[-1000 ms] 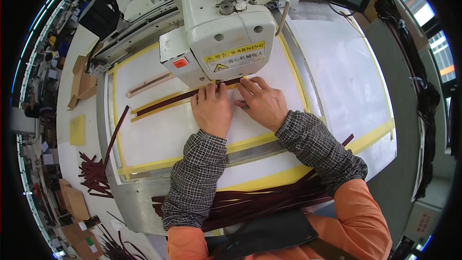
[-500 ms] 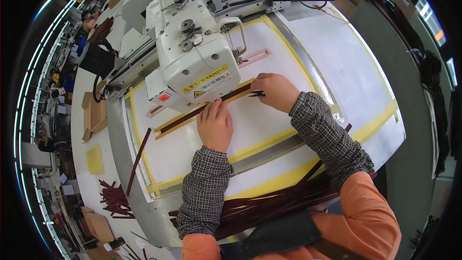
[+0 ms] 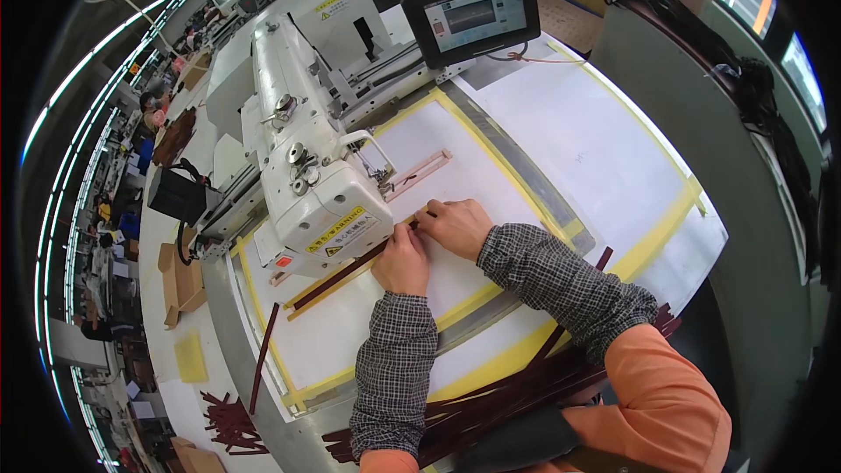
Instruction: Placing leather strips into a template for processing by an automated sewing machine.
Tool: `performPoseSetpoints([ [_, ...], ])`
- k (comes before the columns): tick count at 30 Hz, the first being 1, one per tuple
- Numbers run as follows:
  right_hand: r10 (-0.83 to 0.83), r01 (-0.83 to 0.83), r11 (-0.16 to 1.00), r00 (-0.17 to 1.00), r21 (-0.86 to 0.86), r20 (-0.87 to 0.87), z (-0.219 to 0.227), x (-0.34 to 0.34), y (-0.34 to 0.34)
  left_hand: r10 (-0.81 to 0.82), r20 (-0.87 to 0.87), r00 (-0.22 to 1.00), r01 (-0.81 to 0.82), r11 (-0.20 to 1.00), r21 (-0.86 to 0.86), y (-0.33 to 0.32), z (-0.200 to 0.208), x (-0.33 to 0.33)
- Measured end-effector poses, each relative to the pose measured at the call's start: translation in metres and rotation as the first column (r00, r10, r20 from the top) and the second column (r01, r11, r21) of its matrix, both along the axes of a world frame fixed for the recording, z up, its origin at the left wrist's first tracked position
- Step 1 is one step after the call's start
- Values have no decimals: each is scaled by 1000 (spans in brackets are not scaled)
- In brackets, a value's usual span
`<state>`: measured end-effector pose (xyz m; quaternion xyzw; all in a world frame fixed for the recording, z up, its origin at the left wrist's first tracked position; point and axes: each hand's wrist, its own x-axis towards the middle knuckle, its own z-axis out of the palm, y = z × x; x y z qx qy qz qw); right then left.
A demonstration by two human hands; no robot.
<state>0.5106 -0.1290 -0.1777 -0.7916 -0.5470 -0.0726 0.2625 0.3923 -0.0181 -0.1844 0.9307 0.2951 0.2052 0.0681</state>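
Observation:
A dark maroon strip [image 3: 337, 281] lies along a yellow-edged slot [image 3: 306, 306] in the white sheet, just in front of the sewing machine's head [image 3: 328, 210]. My left hand [image 3: 403, 263] is closed, its fingertips pinched at the strip close to its right end. Right beside it, my right hand [image 3: 457, 228] has its fingers closed at that same end, the two hands nearly touching. Fingers hide the strip's end. The black pointed tool seen earlier in my right hand does not show now.
A pile of maroon strips [image 3: 517, 391] lies along the near edge, with a smaller heap [image 3: 233, 423] at lower left. One loose strip [image 3: 263, 359] slants left of the sheet. A screen [image 3: 473, 17] stands behind, and an open cardboard box [image 3: 181, 285] lies at left.
The view has shifted, showing more of the machine's back. My right hand has come closer to my left at the strip's end, and the black tool has gone out of sight.

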Motion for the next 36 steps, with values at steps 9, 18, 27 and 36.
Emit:
performPoseSetpoints([
  [9,-217,218,976,964,-10,-152,10,5,-1,-59,55,997,58,998,19,13,-7,-22],
  [18,-346,310,934,907,-176,-240,17,31,-8,-148,160,976,177,966,-187,30,10,-70],
  [27,-134,134,990,991,51,-4,6,32,-8,-243,249,938,253,967,-10,-4,17,-52],
  [36,92,-104,987,991,122,97,3,-11,3,-326,222,919,292,941,174,-2,3,-59],
])
